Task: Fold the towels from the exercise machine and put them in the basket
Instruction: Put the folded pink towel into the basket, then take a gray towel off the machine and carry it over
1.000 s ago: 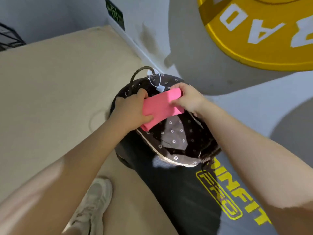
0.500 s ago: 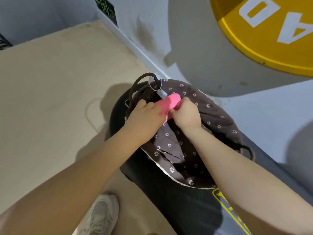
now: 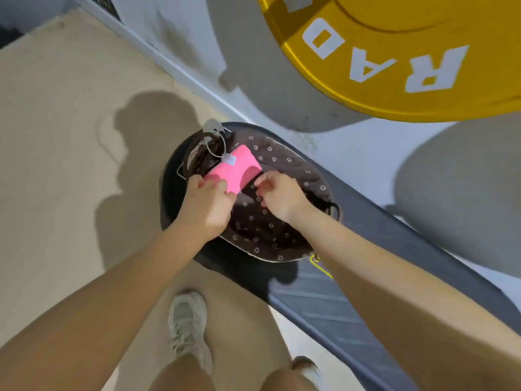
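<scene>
One view only, from a wide-angle camera on the person's head. It looks steeply down and a little forward, past both forearms, which come in from the bottom corners. The basket (image 3: 270, 210) sits just above the middle of the picture, close below the camera. The person's shoes (image 3: 187, 325) show near the bottom edge, almost straight beneath the lens. The floor (image 3: 56, 142) fills the left side; a yellow disc (image 3: 394, 52) looms large at the top right, nearer the lens than the basket.

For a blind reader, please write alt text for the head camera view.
Seen from above, the left hand holds a folded pink towel in a brown flowered basket; the right hand hovers beside it, fingers loosely curled.
</scene>
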`<state>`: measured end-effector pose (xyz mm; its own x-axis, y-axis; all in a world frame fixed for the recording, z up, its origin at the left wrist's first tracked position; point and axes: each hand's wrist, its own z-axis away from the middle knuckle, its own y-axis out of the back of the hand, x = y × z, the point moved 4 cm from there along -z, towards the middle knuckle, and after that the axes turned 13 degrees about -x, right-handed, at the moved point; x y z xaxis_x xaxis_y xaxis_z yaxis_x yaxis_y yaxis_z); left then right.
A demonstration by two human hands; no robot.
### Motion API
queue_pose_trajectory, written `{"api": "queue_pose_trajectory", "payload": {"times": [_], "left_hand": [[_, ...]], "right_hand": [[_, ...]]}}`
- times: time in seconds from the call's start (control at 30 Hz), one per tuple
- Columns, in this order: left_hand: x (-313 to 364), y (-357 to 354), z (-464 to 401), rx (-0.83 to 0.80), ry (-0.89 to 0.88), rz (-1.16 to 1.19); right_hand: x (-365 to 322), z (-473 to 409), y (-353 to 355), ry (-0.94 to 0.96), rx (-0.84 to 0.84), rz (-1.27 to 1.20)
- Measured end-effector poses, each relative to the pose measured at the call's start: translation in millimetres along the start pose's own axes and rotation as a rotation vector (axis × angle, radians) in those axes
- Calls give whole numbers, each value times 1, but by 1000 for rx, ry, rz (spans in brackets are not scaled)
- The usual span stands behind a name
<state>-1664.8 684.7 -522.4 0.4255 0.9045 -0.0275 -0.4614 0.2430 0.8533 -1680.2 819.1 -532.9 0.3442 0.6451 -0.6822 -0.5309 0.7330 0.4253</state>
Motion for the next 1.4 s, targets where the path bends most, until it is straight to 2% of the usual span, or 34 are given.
{"api": "queue_pose_trajectory", "payload": {"times": [0.07,0.13,0.2,0.33,0.4,0.47,0.53,0.6,0.67,0.9,1.0,1.2,1.4], "left_hand": [[17,33,34,58,-78,16],[31,66,67,-101,-150,63],[40,103,93,-237,-204,81],[59,205,137,-257,-369,-22],[79,254,165,-201,-471,-115],[105,295,192,-142,-559,-165],[142,317,222,-119,-683,-224],[185,327,252,-121,-780,-281],[235,329,278,-121,-862,-290],[439,291,429,-186,-1258,-255],[526,254,499,-186,-1382,-323],[668,182,611,-240,-1470,-389],[803,140,678,-314,-1528,-443]], "right_hand": [[-3,46,17,-110,-50,6],[-19,97,37,-192,-142,44],[-43,147,63,-219,-163,93],[-89,247,117,-340,-156,230],[-101,299,138,-440,-68,153],[-108,351,157,-490,131,7],[-109,410,165,-506,327,-170],[-102,477,158,-521,435,-295],[-83,547,139,-582,517,-400],[36,796,38,-775,982,-930],[83,886,-4,-806,1049,-972],[149,1040,-70,-842,1126,-1007],[230,1138,-96,-893,1216,-1056]]}}
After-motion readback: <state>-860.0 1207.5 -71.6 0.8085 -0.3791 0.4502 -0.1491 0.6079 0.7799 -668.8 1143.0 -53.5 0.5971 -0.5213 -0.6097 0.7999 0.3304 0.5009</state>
